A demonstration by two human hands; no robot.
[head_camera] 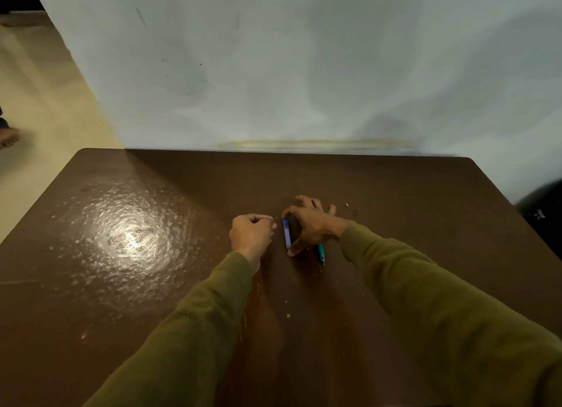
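A small flat blue object [286,232] stands on its edge on the brown table [152,285]. My right hand [310,221] grips it between the index finger at its far end and the thumb at its near end. A teal pen [321,253] lies on the table just under my right wrist, partly hidden. My left hand [251,233] rests on the table a little to the left of the blue object, its fingers curled into a loose fist; I see nothing in it.
A pale wall [304,72] rises right behind the table's far edge. A small speck [347,205] lies beyond my right hand. A dark object [541,215] sits off the table's right edge. Floor [36,102] runs along the left.
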